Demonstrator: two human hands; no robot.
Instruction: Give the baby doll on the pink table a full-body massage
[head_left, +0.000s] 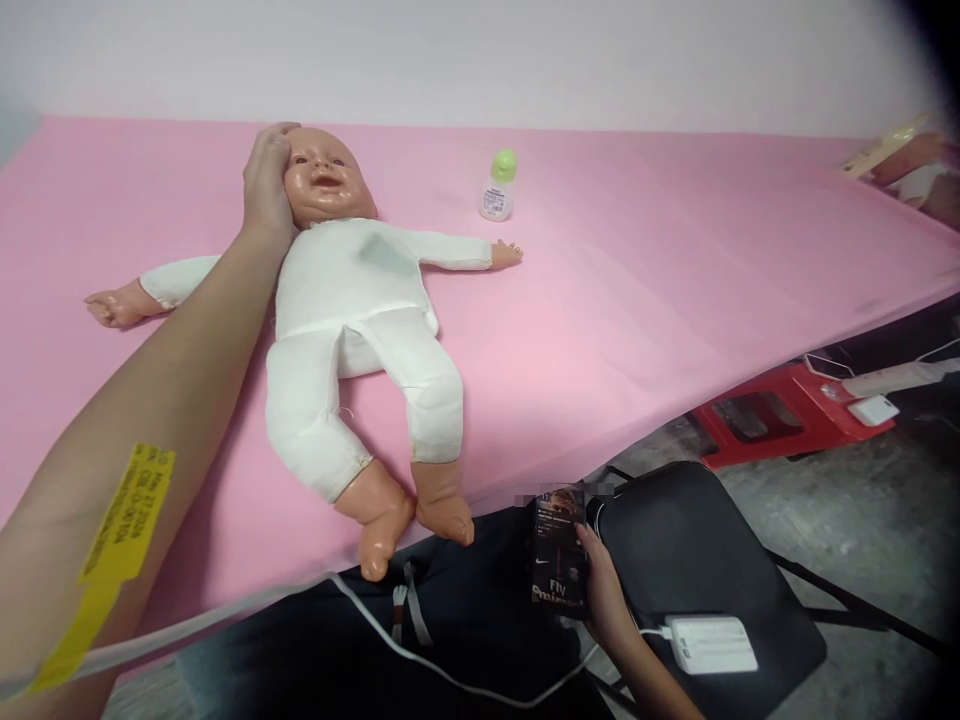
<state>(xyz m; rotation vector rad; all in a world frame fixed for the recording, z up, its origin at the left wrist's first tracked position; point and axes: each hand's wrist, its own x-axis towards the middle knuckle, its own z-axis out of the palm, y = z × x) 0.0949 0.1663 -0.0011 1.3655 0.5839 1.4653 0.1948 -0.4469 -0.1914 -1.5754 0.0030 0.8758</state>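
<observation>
Pink-covered counter (637, 300) under a pale wall. Baby doll (352, 310) lies face up across it. My left hand (266, 185) cups the side of its head, fingers curled against it. My right hand (604, 590) grips a dark phone (559, 550) below the edge. Green-capped bottle (499, 187) stands nearby.

A table covered with a pink sheet (637, 300) carries a baby doll (352, 330) lying face-up, feet overhanging the near edge. A small green-capped bottle (499, 187) stands upright beside the doll's outstretched arm, not touching.
</observation>
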